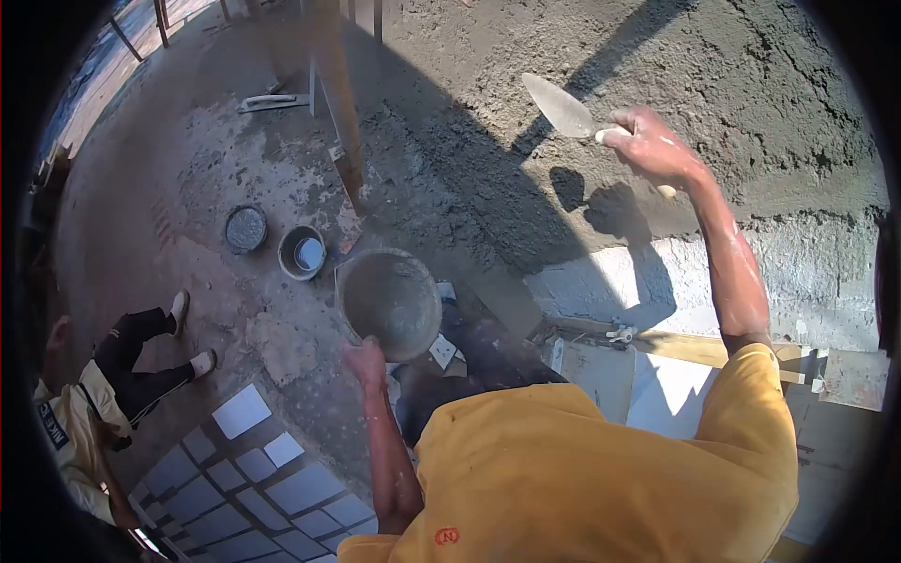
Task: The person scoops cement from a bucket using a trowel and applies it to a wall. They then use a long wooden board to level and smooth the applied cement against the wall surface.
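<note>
My right hand is closed round the pale handle of a pointing trowel. Its blade points to the upper left in front of a wall of rough wet mortar. Low in front of my body, my left hand grips the near rim of a round mortar pan. Grey residue coats the inside of the pan. Below the mortar, a band of smoother whitish wall catches the sun, with shadows of my arm across it.
Two small buckets stand on the floor left of the pan. A wooden post rises beside them, near a plastering float. Another person is at the lower left, by pale tiles. A timber board runs along the wall base.
</note>
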Motion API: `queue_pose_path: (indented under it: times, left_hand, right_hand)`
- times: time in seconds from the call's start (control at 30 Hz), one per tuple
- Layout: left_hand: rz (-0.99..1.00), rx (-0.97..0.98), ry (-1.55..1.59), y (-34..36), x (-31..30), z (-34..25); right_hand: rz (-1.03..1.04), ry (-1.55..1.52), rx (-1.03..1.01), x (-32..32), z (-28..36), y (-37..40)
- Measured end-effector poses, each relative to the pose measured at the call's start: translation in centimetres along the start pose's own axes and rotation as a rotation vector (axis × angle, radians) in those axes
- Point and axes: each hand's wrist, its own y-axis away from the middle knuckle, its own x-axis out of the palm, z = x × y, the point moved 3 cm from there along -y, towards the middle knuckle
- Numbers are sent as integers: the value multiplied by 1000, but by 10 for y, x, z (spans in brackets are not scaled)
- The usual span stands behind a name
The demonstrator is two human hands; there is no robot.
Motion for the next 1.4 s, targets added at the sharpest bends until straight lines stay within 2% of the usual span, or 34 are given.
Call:
queue_pose_path:
  times: [0.03, 0.07, 0.1, 0.17, 0.23, 0.33, 0.43, 0.53, 0.63, 0.73, 0.8, 0.9, 1.0, 1.07, 1.17, 1.27, 1.3, 1.4]
  left_hand:
    - [47, -23, -51, 5, 11, -24]
    - [14, 23, -123, -12, 22, -1]
    - [123, 33, 6, 2, 29, -40]
    - [231, 187, -15, 4, 39, -77]
    - [405, 226, 62, 8, 45, -116]
    - [507, 344, -95, 10, 46, -158]
    - [555, 432, -137, 12, 37, -175]
    - [544, 549, -216, 16, 30, -184]
    - [419, 562, -193, 23, 26, -186]
    - [402, 389, 6, -18, 11, -154]
    - [323, 362, 41, -34, -2, -141]
    - [309, 342, 124, -55, -5, -136]
    - [295, 344, 182, -63, -13, -139]
    - [275, 319, 207, -51, -19, -143]
    - [220, 532, 95, -48, 5, -161]
    - [194, 573, 4, -37, 18, -155]
    - [200, 576, 11, -31, 20, -155]
    - [196, 560, 33, -30, 16, -149]
  right_hand:
    - [127, 136, -174, 45, -1, 0]
    - [254, 75, -106, 89, 11, 18]
    - [279, 95, -304, 134, 7, 28]
    - [344, 91, -538, 203, 18, 33]
    - [173, 306, -490, 252, 39, 22]
    - [-210, 329, -774, 333, 54, 40]
    - [-197, 295, -818, 321, 69, 86]
    - [-341, 293, -673, 307, 71, 83]
    - [-205, 344, -848, 343, 49, 104]
    - [-229, 393, -614, 260, 85, 133]
    - [-286, 217, -691, 191, 123, 157]
    - [-467, 41, -910, 139, 178, 188]
    - [-402, -224, -1103, 201, 159, 142]
    - [-17, 510, -596, 274, 104, 63]
    - [91, 523, -639, 296, 126, 49]
    - [-245, 346, -757, 311, 148, 27]
    - [-214, 359, -675, 324, 143, 9]
    - [142, 334, -590, 349, 127, 13]
